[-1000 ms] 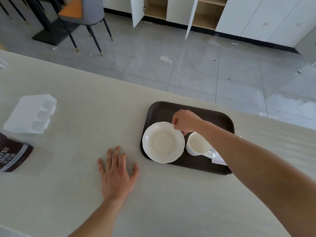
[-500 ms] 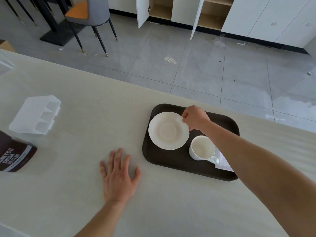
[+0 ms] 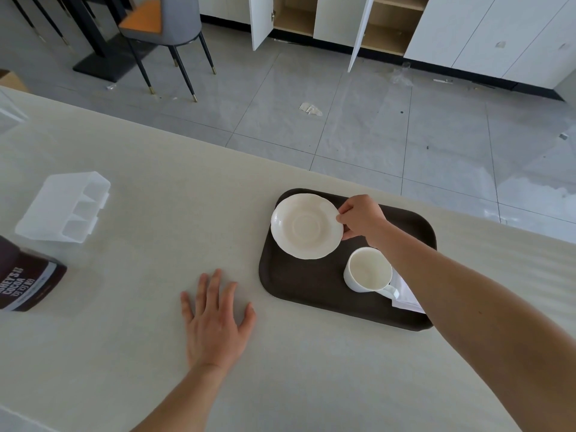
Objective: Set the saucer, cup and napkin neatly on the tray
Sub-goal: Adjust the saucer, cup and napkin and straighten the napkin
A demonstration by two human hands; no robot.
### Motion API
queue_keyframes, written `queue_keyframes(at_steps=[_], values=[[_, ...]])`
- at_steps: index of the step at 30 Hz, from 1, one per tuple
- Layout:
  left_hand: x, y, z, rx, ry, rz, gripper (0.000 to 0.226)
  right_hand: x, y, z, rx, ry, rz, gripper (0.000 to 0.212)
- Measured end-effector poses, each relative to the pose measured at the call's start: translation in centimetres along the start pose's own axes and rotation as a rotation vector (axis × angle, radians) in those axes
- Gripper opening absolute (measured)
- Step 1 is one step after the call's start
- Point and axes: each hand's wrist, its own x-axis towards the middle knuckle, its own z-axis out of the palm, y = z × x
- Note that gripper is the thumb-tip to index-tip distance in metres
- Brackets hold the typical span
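Right hand (image 3: 363, 217) pinches the saucer (image 3: 306, 226) rim over the tray (image 3: 299, 285), probably to reposition it. Left hand (image 3: 216, 319) lies flat and open on the table (image 3: 156, 188), holding nothing.

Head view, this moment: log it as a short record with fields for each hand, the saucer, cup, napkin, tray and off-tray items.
right hand: pinching the saucer's right rim
left hand: flat on the table, empty
saucer: over the tray's far-left corner
cup: upright on the tray, handle toward the near right
napkin: on the tray, partly under the cup and forearm
tray: dark, rounded corners
off-tray: clear plastic organizer, cocoa container
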Motion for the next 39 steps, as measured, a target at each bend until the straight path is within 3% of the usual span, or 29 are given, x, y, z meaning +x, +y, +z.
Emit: queue_keyframes(at_steps=[10, 19, 31, 36, 39], values=[[0.0, 0.0, -0.2, 0.011, -0.019, -0.004, 0.053, -0.4, -0.2, -0.3, 0.317, -0.052, 0.167, 0.011], [0.0, -0.1, -0.1, 0.007, -0.015, 0.001, 0.053, -1.3, -0.7, -0.8, 0.467, -0.178, 0.238, 0.027], [0.0, -0.1, -0.1, 0.002, -0.009, 0.005, 0.052, -1.7, 0.9, -1.8, 0.345, -0.176, 0.127, 0.015], [-0.1, -0.2, 0.1, 0.001, -0.009, 0.004, 0.051, -3.7, 3.4, -4.4, 0.299, -0.014, -0.004, 0.006], [-0.1, -0.2, 0.2, -0.003, -0.001, 0.009, 0.051, -6.0, 5.5, -6.1, 0.324, 0.082, -0.098, 0.018]])
